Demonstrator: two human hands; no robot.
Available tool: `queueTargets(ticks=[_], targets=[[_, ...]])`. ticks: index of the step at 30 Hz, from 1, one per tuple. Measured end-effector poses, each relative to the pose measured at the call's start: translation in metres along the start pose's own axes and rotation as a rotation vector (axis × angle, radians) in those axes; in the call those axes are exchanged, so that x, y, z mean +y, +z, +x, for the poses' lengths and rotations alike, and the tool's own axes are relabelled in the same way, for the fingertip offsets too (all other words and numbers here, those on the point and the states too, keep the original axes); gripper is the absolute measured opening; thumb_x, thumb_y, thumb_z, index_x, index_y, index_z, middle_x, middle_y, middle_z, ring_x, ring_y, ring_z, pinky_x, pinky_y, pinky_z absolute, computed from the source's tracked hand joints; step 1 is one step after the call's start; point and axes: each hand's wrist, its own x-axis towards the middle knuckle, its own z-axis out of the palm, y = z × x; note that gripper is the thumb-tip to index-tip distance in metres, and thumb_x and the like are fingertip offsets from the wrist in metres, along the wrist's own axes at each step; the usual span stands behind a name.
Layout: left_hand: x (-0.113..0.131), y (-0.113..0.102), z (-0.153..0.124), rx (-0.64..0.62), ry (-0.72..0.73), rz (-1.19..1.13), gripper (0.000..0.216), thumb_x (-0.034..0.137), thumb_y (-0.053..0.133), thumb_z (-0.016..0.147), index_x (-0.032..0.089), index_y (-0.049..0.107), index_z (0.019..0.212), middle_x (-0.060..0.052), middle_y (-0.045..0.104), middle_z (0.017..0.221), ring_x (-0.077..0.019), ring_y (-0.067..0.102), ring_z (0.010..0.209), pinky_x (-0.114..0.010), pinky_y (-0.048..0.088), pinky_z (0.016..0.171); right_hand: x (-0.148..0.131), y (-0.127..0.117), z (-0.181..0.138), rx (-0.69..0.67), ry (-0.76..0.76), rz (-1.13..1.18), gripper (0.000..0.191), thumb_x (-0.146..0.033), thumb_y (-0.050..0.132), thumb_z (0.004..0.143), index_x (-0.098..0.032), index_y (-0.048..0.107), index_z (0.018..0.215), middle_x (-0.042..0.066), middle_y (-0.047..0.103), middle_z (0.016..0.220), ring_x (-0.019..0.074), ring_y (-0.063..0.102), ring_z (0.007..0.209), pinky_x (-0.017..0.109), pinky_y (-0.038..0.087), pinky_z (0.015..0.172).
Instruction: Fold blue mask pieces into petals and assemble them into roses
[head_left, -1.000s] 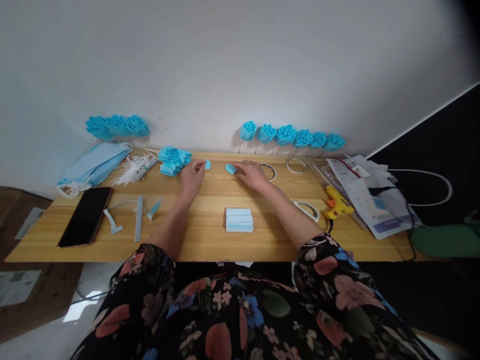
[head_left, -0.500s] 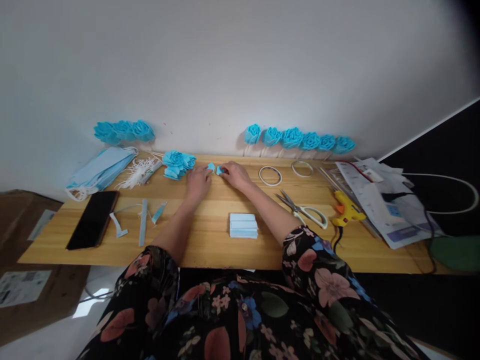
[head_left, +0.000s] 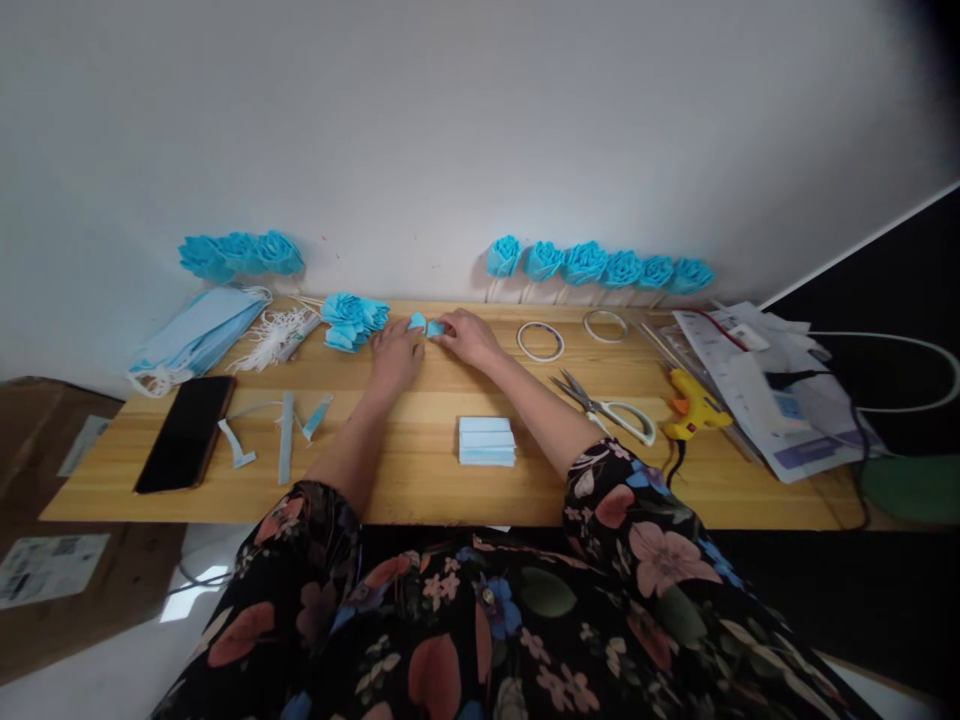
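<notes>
Near the back edge of the wooden table, my left hand [head_left: 397,355] has its fingers bent on a small light-blue fabric piece [head_left: 417,321] that shows past the fingertips. Just to the right, my right hand [head_left: 469,340] pinches a second small blue piece [head_left: 435,328] between thumb and fingers. A narrow gap separates the two pieces. Close to my left hand lie several blue fabric flowers [head_left: 352,320] on sticks. Nearer the front edge sits a stack of light-blue folded rectangles [head_left: 487,442], touched by neither hand.
To the right are scissors [head_left: 600,408], two tape rolls [head_left: 540,341] and a yellow glue gun [head_left: 697,403]. Blue flowers [head_left: 585,262] lean along the wall. At left lie face masks [head_left: 202,335], white ear loops [head_left: 271,338], a phone [head_left: 185,434] and cut strips [head_left: 286,438].
The two blue pieces have turned slightly and sit a little closer together, each still at its hand. The whole view has shifted slightly.
</notes>
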Motion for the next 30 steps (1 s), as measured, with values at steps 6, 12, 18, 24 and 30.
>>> queueTargets(ticks=[6, 12, 18, 24, 30], targets=[[-0.004, 0.003, 0.002, 0.084, -0.013, -0.097, 0.04, 0.018, 0.05, 0.087, 0.016, 0.065, 0.124, -0.014, 0.056, 0.139, -0.0312, 0.047, 0.131, -0.045, 0.031, 0.111, -0.016, -0.037, -0.056, 0.102, -0.088, 0.167, 0.02, -0.021, 0.059, 0.091, -0.017, 0.072, 0.105, 0.006, 0.071, 0.097, 0.0178, 0.061, 0.086, 0.028, 0.041, 0.079], [0.008, -0.003, -0.001, 0.16, 0.075, -0.271, 0.036, 0.014, 0.054, 0.086, 0.015, 0.065, 0.12, -0.009, 0.06, 0.135, -0.0245, 0.047, 0.129, -0.044, 0.026, 0.115, -0.028, -0.062, -0.145, 0.004, -0.159, 0.166, 0.018, -0.026, 0.055, 0.094, -0.023, 0.073, 0.092, 0.003, 0.07, 0.087, 0.018, 0.061, 0.082, 0.031, 0.043, 0.075], [0.052, -0.003, -0.025, 0.01, 0.156, -0.589, 0.028, 0.025, 0.051, 0.09, 0.017, 0.071, 0.108, -0.008, 0.073, 0.108, -0.0199, 0.064, 0.106, -0.034, 0.046, 0.099, -0.012, -0.063, -0.195, -0.077, -0.202, 0.121, 0.022, -0.021, 0.061, 0.089, -0.026, 0.072, 0.108, 0.006, 0.071, 0.109, 0.0246, 0.061, 0.105, 0.042, 0.048, 0.091], [0.083, -0.009, -0.05, -0.479, 0.237, -0.984, 0.037, 0.035, 0.054, 0.091, 0.014, 0.067, 0.119, -0.008, 0.074, 0.095, -0.0131, 0.066, 0.076, -0.027, 0.052, 0.076, -0.003, -0.048, -0.204, -0.053, -0.157, 0.142, 0.022, -0.016, 0.059, 0.088, -0.026, 0.072, 0.103, 0.007, 0.07, 0.114, 0.0245, 0.059, 0.11, 0.045, 0.047, 0.097], [0.083, -0.013, -0.051, -0.64, 0.21, -1.152, 0.049, 0.051, 0.051, 0.094, 0.016, 0.065, 0.125, -0.011, 0.073, 0.106, -0.0167, 0.069, 0.089, -0.031, 0.053, 0.083, -0.003, -0.049, -0.192, 0.066, 0.053, 0.342, 0.011, -0.026, 0.06, 0.088, -0.022, 0.071, 0.087, 0.003, 0.072, 0.087, 0.018, 0.061, 0.08, 0.034, 0.047, 0.077]])
